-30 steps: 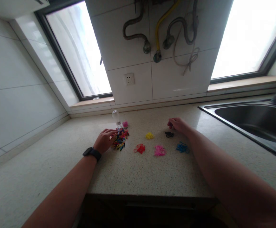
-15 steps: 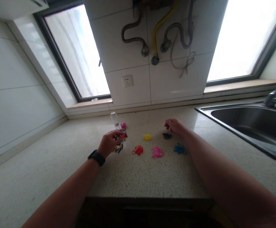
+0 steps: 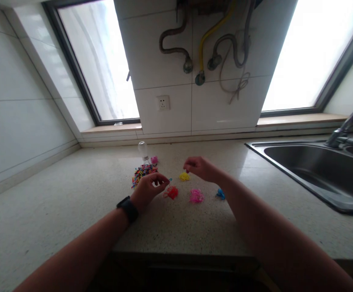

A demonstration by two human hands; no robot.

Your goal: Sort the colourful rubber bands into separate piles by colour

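My left hand (image 3: pixel 152 187), with a black watch on its wrist, pinches a small blue rubber band (image 3: pixel 170 179) just above the red rubber bands (image 3: pixel 172 192). Behind its knuckles lies the mixed pile of many-coloured rubber bands (image 3: pixel 141 172). My right hand (image 3: pixel 198 167) hovers beside the yellow rubber bands (image 3: pixel 184 176), fingers curled together; whether anything is in them I cannot make out. Pink rubber bands (image 3: pixel 196 196) sit nearer the front. Blue rubber bands (image 3: pixel 220 194) are partly covered by my right forearm, and the black heap is hidden behind that arm.
A clear bottle (image 3: pixel 143 150) and a pink cap (image 3: pixel 154 159) are behind the mixed pile. On the right a steel sink (image 3: pixel 255 156) with a faucet (image 3: pixel 337 136) is set into the speckled counter (image 3: pixel 176 231). Pipes and a socket (image 3: pixel 163 103) are on the tiled wall.
My left hand has moved right from the mixed pile to above the red heap, a blue band now showing at its fingertips. My right hand has moved left from the black heap to the yellow one.
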